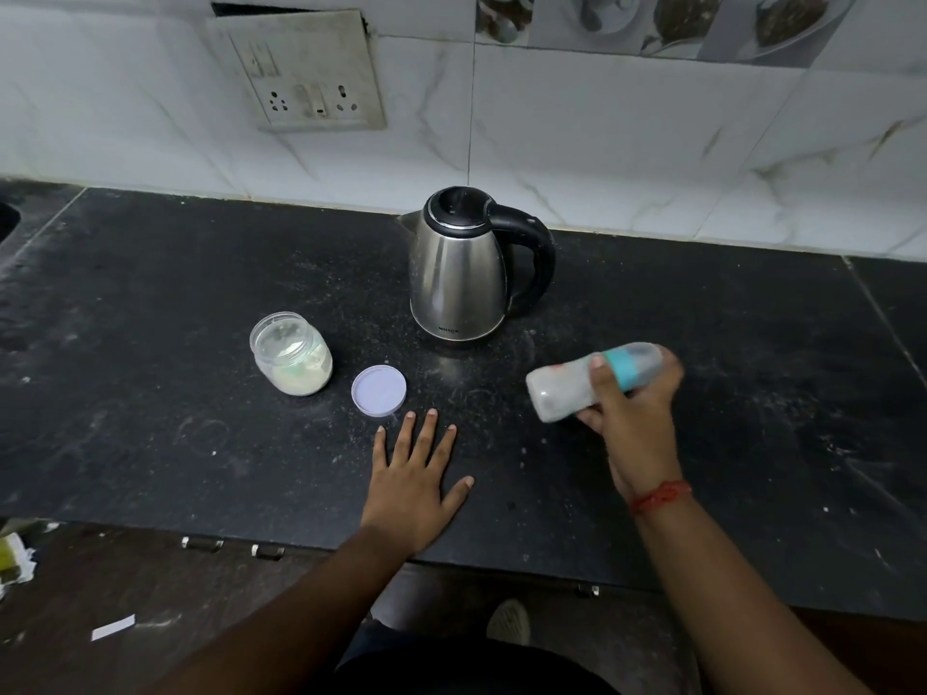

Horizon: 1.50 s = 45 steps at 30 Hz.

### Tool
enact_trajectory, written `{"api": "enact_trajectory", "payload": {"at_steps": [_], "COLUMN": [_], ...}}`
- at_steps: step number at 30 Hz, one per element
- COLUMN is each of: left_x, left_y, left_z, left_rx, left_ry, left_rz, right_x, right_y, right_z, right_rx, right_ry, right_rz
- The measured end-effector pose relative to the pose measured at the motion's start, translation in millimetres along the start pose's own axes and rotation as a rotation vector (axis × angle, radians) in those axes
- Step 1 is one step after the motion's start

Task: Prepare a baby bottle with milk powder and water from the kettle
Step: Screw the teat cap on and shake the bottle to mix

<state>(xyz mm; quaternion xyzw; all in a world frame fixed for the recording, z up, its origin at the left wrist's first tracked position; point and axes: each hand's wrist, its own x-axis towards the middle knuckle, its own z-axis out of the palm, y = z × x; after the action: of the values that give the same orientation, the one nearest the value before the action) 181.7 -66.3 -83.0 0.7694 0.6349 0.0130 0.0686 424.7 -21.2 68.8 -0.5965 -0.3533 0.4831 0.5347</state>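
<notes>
Head view, right hand (634,413) gripping bottle (567,386)

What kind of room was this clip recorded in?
Most likely a home kitchen. A steel electric kettle stands on a dark stone counter against a tiled wall with a socket panel, and an open jar of powder sits nearby.

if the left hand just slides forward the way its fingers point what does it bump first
Most likely the purple lid: the left hand lies flat on the counter, fingertips just short of it. The kettle stands farther back.
</notes>
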Motion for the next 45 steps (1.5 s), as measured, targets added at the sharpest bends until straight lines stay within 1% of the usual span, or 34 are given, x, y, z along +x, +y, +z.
{"api": "enact_trajectory", "payload": {"at_steps": [2,3,4,5,6,7,8,9,10,11,13,14,15,17,18,21,22,24,25,26,28,29,30,32,33,35,36,37,39,40,41,43,44,45], "left_x": [-1,0,0,0,0,0,-1,-1,-1,-1,-1,-1,0,-1,-1,-1,-1,-1,0,0,0,0,0,-1,0,0,0,0,0,0,0,0,0,-1], "left_y": [-1,-1,-1,0,0,1,0,-1,-2,-2,0,0,0,-2,-2,-1,-1,-2,-2,-2,-2,-1,-1,-2,-2,-1,-1,-1,-2,-2,-2,-1,-1,-1], "left_z": [0,-1,-2,-2,-2,-1,-1,0,0,0,-1,-1,-1,-2,-2,-3,-2,-1,0,-1,0,0,0,0,0,-2,-2,-2,-1,0,0,-1,0,0], "left_rx": [0.002,0.004,0.006,0.008,0.008,0.005,0.002,-0.001,-0.002,-0.001,0.000,-0.001,-0.005,-0.006,-0.001,-0.006,-0.008,-0.009,-0.008,-0.009,-0.007,-0.005,-0.004,-0.004,-0.005,0.000,0.005,0.006,-0.004,-0.009,-0.011,-0.007,-0.005,-0.006], "left_ry": [-0.003,-0.004,-0.006,-0.009,-0.007,-0.004,-0.001,-0.001,-0.001,-0.001,-0.003,0.000,0.002,-0.005,-0.009,-0.012,-0.004,-0.001,-0.001,0.000,0.004,0.001,0.000,-0.001,-0.002,-0.012,-0.013,-0.011,-0.008,-0.004,0.000,-0.001,-0.003,-0.003], "left_rz": [0.003,0.001,-0.002,-0.004,-0.005,-0.003,-0.001,0.001,0.001,0.000,0.001,0.000,0.001,0.005,0.006,0.002,0.005,0.008,0.008,0.008,0.007,0.006,0.006,0.006,0.004,-0.002,-0.002,0.000,0.007,0.008,0.008,0.006,0.008,0.010], "right_x": [-2,-2,-2,-4,-4,-5,-6,-6,-6,-4,0,2,1,-2,-3,-2,-2,-3,-3,-2,0,1,-1,-3,-3,-4,-2,-3,-5,-5,-3,0,1,2], "right_y": [2,3,4,3,4,3,3,5,4,4,0,0,-1,2,3,3,2,4,4,4,3,3,2,4,6,5,8,8,13,14,15,15,14,14], "right_z": [1,1,1,2,0,2,5,5,6,6,4,3,4,4,4,5,7,10,10,9,7,7,8,9,9,10,10,11,12,11,10,7,7,8], "right_rx": [-0.117,-0.138,-0.107,-0.021,0.048,0.069,0.011,-0.079,-0.132,-0.130,0.008,0.044,0.017,-0.126,-0.147,0.008,0.005,-0.148,-0.189,-0.170,-0.023,0.004,-0.031,-0.182,-0.199,-0.083,-0.027,-0.028,-0.157,-0.189,-0.166,-0.025,-0.014,-0.080], "right_ry": [-0.160,-0.169,-0.105,-0.003,0.059,0.059,-0.021,-0.140,-0.200,-0.169,0.022,0.062,0.024,-0.180,-0.196,0.021,0.013,-0.182,-0.224,-0.185,0.000,0.025,-0.027,-0.234,-0.234,-0.059,0.000,-0.014,-0.203,-0.227,-0.168,0.003,0.018,-0.044], "right_rz": [0.007,-0.004,-0.035,-0.061,-0.065,-0.047,-0.030,-0.016,-0.013,-0.015,-0.036,-0.037,-0.027,-0.002,-0.003,-0.043,-0.042,-0.024,-0.017,-0.018,-0.037,-0.033,-0.016,0.008,0.001,-0.038,-0.038,-0.030,-0.012,-0.010,-0.018,-0.026,-0.020,-0.017]}}
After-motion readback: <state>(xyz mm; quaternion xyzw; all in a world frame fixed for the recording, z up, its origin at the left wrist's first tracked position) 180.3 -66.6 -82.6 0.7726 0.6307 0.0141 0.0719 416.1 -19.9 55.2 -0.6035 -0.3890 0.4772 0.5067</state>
